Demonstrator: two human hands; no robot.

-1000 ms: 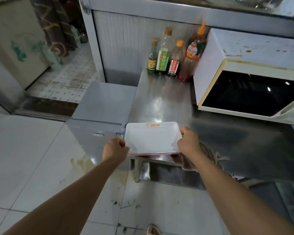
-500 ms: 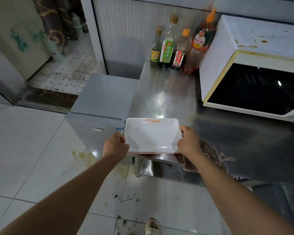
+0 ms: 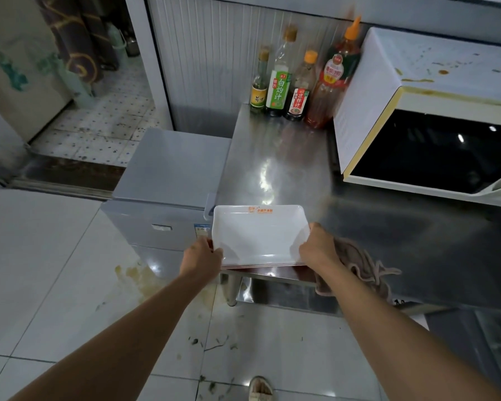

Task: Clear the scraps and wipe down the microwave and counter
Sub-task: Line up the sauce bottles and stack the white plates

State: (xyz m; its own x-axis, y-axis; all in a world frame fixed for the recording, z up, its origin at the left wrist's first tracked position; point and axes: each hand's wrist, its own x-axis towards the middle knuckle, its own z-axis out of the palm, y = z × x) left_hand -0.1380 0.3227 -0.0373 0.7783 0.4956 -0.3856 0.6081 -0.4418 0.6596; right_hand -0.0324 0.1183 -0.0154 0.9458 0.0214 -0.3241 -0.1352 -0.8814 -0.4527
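A white rectangular tray (image 3: 258, 233) with an orange logo sits over the front left corner of the steel counter (image 3: 275, 157). My left hand (image 3: 203, 256) grips its left edge and my right hand (image 3: 320, 247) grips its right edge. Under and behind my right hand a brownish rag (image 3: 362, 267) lies bunched on the counter's front edge; whether that hand also holds it is hidden. The white microwave (image 3: 434, 79), with brown stains on its top and a dark door, stands at the right rear of the counter.
Several sauce bottles (image 3: 298, 82) stand at the back of the counter by the corrugated wall. A small grey fridge (image 3: 168, 166) adjoins the counter's left side. The tiled floor (image 3: 70, 285) has a yellow stain and green scraps near my foot (image 3: 259, 389).
The view has drawn closer to the counter and tilted down a little. Both hands keep the tray in about the same place at the counter's corner.
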